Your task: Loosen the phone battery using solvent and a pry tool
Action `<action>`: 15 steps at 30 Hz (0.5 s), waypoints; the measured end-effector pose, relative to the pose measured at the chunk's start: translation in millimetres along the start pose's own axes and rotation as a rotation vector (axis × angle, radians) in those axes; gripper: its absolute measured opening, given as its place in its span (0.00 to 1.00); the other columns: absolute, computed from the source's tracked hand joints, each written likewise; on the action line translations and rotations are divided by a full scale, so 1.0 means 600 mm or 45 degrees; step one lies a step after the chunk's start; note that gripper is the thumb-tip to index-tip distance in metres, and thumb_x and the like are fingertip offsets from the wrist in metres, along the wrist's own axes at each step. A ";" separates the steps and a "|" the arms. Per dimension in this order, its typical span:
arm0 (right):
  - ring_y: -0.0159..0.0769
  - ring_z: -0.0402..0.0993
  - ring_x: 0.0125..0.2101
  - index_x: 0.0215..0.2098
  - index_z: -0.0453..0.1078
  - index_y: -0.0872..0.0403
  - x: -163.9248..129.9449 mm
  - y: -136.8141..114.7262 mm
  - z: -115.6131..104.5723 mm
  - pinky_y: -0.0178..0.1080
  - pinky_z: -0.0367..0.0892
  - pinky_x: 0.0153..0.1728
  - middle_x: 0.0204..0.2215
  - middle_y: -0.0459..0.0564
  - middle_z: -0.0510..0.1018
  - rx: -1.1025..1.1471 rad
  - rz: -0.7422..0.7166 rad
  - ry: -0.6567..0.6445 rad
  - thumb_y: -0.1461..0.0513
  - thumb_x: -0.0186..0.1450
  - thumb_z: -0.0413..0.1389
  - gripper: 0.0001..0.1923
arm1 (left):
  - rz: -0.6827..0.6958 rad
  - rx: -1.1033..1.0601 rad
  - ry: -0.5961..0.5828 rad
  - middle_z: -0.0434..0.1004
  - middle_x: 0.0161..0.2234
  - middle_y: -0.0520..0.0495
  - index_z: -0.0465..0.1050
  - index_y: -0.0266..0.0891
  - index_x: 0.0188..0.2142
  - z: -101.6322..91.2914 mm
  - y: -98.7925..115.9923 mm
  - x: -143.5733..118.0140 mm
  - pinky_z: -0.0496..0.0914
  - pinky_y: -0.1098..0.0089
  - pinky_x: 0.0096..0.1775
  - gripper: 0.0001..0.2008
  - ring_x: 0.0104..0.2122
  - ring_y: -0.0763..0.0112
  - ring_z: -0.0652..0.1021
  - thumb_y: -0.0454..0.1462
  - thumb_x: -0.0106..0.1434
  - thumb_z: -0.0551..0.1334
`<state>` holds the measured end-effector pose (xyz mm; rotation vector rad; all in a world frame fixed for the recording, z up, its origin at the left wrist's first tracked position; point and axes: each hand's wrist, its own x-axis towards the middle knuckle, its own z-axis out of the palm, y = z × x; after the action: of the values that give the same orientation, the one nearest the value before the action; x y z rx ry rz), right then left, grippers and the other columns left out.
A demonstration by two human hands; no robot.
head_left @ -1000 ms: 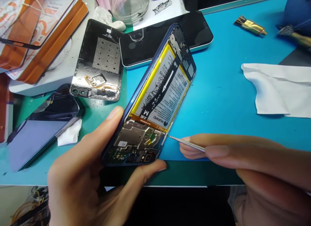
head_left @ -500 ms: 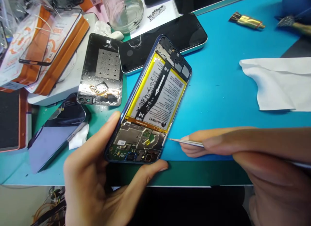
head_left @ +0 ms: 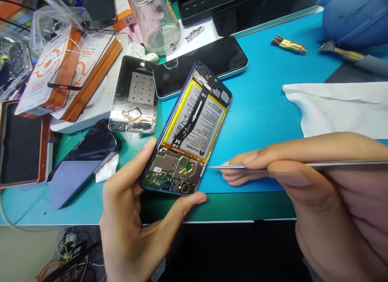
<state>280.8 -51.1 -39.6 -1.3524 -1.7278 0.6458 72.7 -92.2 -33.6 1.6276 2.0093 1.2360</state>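
Right, so we've got an opened phone held up over the near edge of the counter, its inside facing the worker, and the left hand has it: fingers wrapped round from the left, one fingertip against the long left side, thumb along the bottom end. Over on the other side, the right hand pinches a slim metal tool between thumb and fingers, point aimed left. And that's where everything hinges! The phone lies straight left of those right fingers, long axis slanting from near left to far right, while the tool runs almost level across to its right side, the point just below the battery. Touching? From where I'm standing, I can't tell. Left hand's on the phone; the right is nearer that right-hand side, only the tool bridging the gap.
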 end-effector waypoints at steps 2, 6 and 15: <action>0.29 0.92 0.44 0.51 0.82 0.35 0.006 -0.002 0.002 0.31 0.84 0.44 0.47 0.35 0.91 0.038 -0.012 0.021 0.50 0.89 0.55 0.13 | 0.043 -0.026 -0.004 0.80 0.71 0.69 0.73 0.75 0.74 0.000 -0.005 0.000 0.88 0.69 0.67 0.42 0.68 0.57 0.86 0.41 0.67 0.82; 0.23 0.91 0.39 0.46 0.84 0.41 0.018 -0.007 0.003 0.22 0.82 0.41 0.40 0.32 0.91 0.092 -0.153 0.066 0.57 0.88 0.57 0.14 | 0.052 -0.044 0.039 0.76 0.73 0.70 0.74 0.77 0.73 0.001 -0.015 0.001 0.90 0.71 0.63 0.43 0.66 0.62 0.86 0.40 0.65 0.84; 0.21 0.91 0.42 0.45 0.85 0.41 0.019 -0.009 0.003 0.21 0.82 0.45 0.42 0.33 0.92 0.114 -0.108 0.143 0.59 0.87 0.58 0.15 | 0.096 0.024 0.055 0.78 0.72 0.66 0.75 0.73 0.74 0.001 -0.013 0.000 0.91 0.72 0.61 0.41 0.71 0.61 0.82 0.41 0.67 0.83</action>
<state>275.5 -41.7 -32.9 -1.2237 -1.6384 0.5815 67.8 -92.2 -40.0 1.7140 2.0080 1.2923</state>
